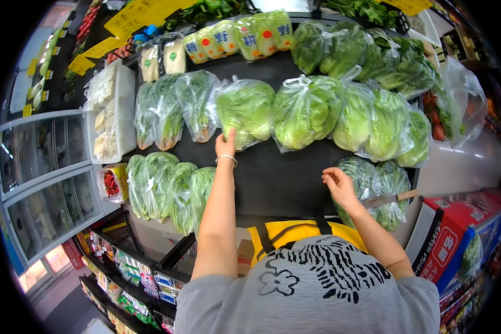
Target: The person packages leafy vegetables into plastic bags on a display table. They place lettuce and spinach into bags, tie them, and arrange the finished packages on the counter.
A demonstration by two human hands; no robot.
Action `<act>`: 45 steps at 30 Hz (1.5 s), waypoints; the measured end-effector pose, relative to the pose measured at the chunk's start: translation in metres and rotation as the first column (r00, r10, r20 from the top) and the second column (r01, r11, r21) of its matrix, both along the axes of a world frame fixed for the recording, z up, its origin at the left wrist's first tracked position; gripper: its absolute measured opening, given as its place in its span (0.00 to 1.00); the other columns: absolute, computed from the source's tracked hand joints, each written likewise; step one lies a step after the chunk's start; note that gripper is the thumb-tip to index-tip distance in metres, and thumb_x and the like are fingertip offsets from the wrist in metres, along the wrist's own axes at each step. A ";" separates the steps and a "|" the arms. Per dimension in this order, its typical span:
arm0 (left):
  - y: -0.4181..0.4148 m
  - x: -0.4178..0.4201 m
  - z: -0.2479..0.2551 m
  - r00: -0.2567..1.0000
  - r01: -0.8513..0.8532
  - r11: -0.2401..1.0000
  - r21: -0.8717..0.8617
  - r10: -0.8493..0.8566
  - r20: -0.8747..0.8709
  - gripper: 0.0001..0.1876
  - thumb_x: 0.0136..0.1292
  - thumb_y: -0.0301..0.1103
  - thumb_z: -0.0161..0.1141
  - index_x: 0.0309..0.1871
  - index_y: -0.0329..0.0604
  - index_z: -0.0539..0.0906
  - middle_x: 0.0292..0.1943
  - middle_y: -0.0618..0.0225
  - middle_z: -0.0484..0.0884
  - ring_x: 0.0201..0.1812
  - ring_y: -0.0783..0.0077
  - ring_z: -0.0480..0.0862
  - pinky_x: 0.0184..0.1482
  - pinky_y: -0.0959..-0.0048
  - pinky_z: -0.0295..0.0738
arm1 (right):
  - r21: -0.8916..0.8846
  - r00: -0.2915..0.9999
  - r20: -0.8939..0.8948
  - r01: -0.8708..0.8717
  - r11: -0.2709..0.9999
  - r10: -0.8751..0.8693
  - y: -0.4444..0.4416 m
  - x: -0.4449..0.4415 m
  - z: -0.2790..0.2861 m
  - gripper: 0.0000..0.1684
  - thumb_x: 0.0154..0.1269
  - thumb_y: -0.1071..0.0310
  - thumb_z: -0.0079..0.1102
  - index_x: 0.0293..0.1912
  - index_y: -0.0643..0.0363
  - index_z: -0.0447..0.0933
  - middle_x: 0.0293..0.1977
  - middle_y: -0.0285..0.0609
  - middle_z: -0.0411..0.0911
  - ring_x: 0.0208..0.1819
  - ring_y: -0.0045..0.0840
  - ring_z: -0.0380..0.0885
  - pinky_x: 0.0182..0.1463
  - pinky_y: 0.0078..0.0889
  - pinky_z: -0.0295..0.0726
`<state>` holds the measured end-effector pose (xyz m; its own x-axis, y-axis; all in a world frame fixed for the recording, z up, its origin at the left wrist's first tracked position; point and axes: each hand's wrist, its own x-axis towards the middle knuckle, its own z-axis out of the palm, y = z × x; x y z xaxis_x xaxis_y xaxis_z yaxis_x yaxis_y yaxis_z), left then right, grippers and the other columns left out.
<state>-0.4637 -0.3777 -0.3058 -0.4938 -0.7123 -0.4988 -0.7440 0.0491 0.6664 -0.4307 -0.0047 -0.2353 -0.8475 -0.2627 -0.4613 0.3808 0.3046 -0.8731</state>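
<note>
On a black display shelf, my left hand [226,144] touches the lower left edge of a plastic-bagged green lettuce [246,109]; its thumb points up against the bag. A larger bag of lettuce [308,110] with a knotted top lies just right of that one. My right hand [340,188] hovers over the shelf at the right with its fingers loosely curled and nothing seen in them. Beside it lie bagged leafy greens [355,177], with a wooden-handled knife [390,199] resting across them; my right wrist hides part of the blade end.
Bagged leafy greens [152,185] lie at the front left, bagged green bunches [167,112] behind them. A white plastic crate [125,110] of wrapped food stands at the left edge. Packaged cabbages [259,35] line the back. A red carton [446,234] is at the right.
</note>
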 end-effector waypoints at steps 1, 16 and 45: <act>-0.003 -0.010 0.002 0.988 0.045 0.998 -0.047 -0.038 0.147 0.31 0.58 0.54 0.61 0.51 0.32 0.75 0.56 0.51 0.73 0.54 0.61 0.75 0.52 0.62 0.70 | -0.016 1.000 0.012 -0.026 1.000 0.026 -0.006 0.000 0.004 0.09 0.63 0.72 0.54 0.43 0.66 0.74 0.30 0.38 0.78 0.33 0.18 0.77 0.38 0.21 0.75; -0.100 -0.048 -0.006 0.966 0.160 0.910 -0.382 -0.065 0.251 0.33 0.49 0.47 0.69 0.54 0.37 0.73 0.50 0.53 0.78 0.50 0.52 0.78 0.52 0.58 0.72 | 0.173 0.994 0.080 -0.082 0.981 0.069 0.031 0.023 0.019 0.08 0.64 0.75 0.52 0.42 0.67 0.74 0.31 0.41 0.79 0.35 0.20 0.78 0.41 0.23 0.76; -0.020 -0.013 -0.020 0.949 0.260 0.925 -0.277 -0.298 -0.103 0.49 0.43 0.44 0.75 0.64 0.30 0.60 0.60 0.47 0.66 0.60 0.58 0.69 0.62 0.67 0.62 | 0.198 0.866 -0.199 0.494 0.846 -0.459 -0.097 -0.105 -0.032 0.40 0.49 0.61 0.66 0.58 0.59 0.56 0.54 0.56 0.64 0.55 0.46 0.67 0.57 0.42 0.69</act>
